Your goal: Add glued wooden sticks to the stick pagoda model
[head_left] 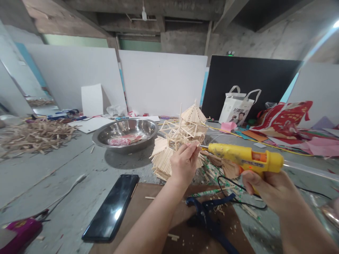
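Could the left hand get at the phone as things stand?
Probably yes: the phone lies uncovered, nearer the wearer, with nothing visible blocking it, though the left hand is up by the tip of the glue gun.

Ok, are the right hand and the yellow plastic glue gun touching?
Touching: the head view shows the right hand closed around the handle of the yellow plastic glue gun.

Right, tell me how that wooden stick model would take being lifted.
The stick model would probably feel light for its bulk, being thin sticks with open gaps. The close-set roof sticks look fairly stiff, but the open lattice in the middle could snap if gripped. The thin upright stick seems easy to knock loose.
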Demonstrator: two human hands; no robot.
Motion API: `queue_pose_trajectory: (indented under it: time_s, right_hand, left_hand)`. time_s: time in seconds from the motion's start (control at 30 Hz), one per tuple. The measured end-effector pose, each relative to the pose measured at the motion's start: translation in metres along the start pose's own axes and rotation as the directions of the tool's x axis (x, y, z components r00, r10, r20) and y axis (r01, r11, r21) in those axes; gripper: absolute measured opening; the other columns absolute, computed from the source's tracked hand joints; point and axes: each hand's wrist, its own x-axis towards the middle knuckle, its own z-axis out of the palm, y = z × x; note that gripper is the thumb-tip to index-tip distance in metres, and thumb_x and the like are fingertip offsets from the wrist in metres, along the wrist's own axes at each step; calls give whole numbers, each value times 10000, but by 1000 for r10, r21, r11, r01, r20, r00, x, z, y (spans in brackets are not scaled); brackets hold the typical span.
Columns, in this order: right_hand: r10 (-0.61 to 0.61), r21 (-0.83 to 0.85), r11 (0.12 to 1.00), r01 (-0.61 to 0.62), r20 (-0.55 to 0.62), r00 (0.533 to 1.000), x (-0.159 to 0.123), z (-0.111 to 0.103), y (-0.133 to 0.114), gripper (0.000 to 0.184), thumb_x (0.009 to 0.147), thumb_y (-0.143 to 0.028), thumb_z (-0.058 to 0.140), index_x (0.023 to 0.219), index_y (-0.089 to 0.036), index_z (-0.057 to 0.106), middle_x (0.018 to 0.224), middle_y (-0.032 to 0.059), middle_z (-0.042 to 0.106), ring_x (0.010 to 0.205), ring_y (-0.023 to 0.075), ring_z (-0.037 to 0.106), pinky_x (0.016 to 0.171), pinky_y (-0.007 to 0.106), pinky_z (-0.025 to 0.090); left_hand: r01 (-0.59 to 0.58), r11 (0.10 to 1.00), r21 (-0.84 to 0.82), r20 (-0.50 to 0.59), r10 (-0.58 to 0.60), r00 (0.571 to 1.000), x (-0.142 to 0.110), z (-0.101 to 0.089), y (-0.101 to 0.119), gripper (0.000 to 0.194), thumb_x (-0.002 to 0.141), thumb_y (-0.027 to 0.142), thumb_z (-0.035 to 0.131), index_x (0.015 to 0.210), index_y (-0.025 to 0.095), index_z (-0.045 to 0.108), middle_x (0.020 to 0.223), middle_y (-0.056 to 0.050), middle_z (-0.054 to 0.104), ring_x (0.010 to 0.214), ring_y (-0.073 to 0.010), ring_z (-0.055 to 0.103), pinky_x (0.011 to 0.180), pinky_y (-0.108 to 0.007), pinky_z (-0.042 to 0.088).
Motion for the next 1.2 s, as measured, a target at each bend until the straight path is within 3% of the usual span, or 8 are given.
queue_pose_trajectory:
  time_s: [0.13,0.23,0.33,0.43,0.53,0.63,0.83,1.2]
  right_hand:
    - [23,15,1000,-21,-115,993,-4,8,-8,281,660,-434,545,561,-171,544,399,-24,436,341,78,357,320,204,276]
    - [14,110,994,0,-124,992,-3,9,-9,246,649,-420,563,607,-178,543,476,-5,507,355,90,401,330,216,325]
    - [-6,180,983,24,-97,995,-1,7,-5,228,639,-411,575,660,-184,560,543,15,561,356,100,421,329,232,354]
    - [-7,195,981,25,-92,996,1,4,-2,221,614,-402,601,642,-186,569,542,17,572,352,101,427,320,233,358]
    - [-4,187,982,19,-82,997,1,2,-1,217,596,-392,619,622,-180,575,498,11,561,334,97,417,301,225,341]
    - [4,165,986,8,-69,998,0,1,-1,207,620,-386,600,643,-181,586,453,-2,527,337,97,415,305,220,336]
    - [-26,77,997,31,-65,998,0,2,-1,212,625,-390,595,574,-185,578,376,-30,433,319,85,376,298,208,314]
    - [-41,7,999,41,-50,998,0,4,-4,320,655,-442,547,483,-175,508,408,-8,462,337,84,394,307,207,326]
  left_hand:
    - [127,982,-141,-29,-132,991,3,0,4,140,708,254,533,774,214,649,727,-43,607,678,-115,549,621,-213,434]
    - [331,884,-329,-33,-361,932,6,0,11,134,657,305,583,647,188,648,647,-18,563,564,-85,501,515,-193,406]
    - [557,597,-578,105,-622,776,10,1,17,202,635,351,595,597,153,617,539,24,499,382,-30,382,359,-174,311]
    - [603,238,-761,257,-743,618,14,1,20,230,592,351,633,666,134,609,528,40,485,332,-11,365,311,-160,270]
    - [574,15,-819,353,-774,525,16,0,20,231,566,303,661,704,127,605,524,43,492,343,-8,402,317,-134,298]
    - [550,-123,-826,425,-776,466,17,-1,22,168,593,255,649,681,123,595,511,42,495,347,-3,409,317,-110,309]
    - [521,-270,-810,512,-759,402,19,-4,27,70,685,195,573,695,126,582,529,31,516,353,3,411,317,-90,330]
    - [501,-310,-808,537,-738,409,18,-5,29,73,723,167,528,702,110,568,524,18,521,359,-6,427,326,-90,346]
